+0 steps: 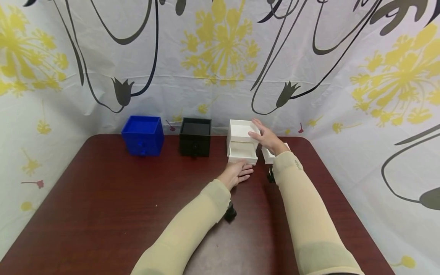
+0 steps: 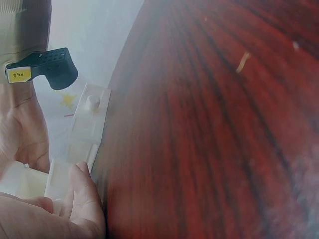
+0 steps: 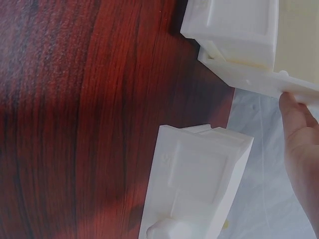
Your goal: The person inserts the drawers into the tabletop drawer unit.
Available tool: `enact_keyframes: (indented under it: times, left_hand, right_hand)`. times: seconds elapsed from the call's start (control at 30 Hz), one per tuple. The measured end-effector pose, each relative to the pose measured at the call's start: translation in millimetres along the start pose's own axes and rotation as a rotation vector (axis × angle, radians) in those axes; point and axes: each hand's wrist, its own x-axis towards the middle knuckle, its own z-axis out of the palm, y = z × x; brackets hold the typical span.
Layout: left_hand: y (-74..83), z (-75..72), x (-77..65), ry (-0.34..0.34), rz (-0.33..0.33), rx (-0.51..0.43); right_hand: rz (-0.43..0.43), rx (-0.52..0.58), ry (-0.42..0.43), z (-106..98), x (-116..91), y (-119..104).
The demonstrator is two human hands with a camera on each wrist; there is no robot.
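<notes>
A white box point(image 1: 243, 131) with a recessed top stands at the back of the table. Its shallow drawer point(image 1: 243, 156) sticks out at the front. Palm turned up, my left hand point(image 1: 237, 175) is at the drawer's front; in the left wrist view the thumb and a finger point(image 2: 82, 186) pinch there, partly hiding the grasped part. My right hand point(image 1: 268, 138) rests on the box's upper right side with its fingers extended. Close to the right wrist lies a separate white piece with a round knob point(image 3: 194, 174), partly covered by the sleeve in the head view.
A black box with a knob point(image 1: 195, 137) stands left of the white one, and a blue box with a knob point(image 1: 142, 135) farther left. All are on a dark red wooden table point(image 1: 113, 206). A patterned white curtain point(image 1: 213, 99) hangs behind the table.
</notes>
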Motion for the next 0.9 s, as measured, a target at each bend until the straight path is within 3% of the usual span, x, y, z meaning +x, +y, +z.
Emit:
enact_keyframes:
  times: [0.9]
  left_hand:
    - [3.6,-0.9,7.7,0.010,-0.004,-0.014]
  right_hand:
    - [-0.011,0.020,0.013,1.2,0.4,0.9]
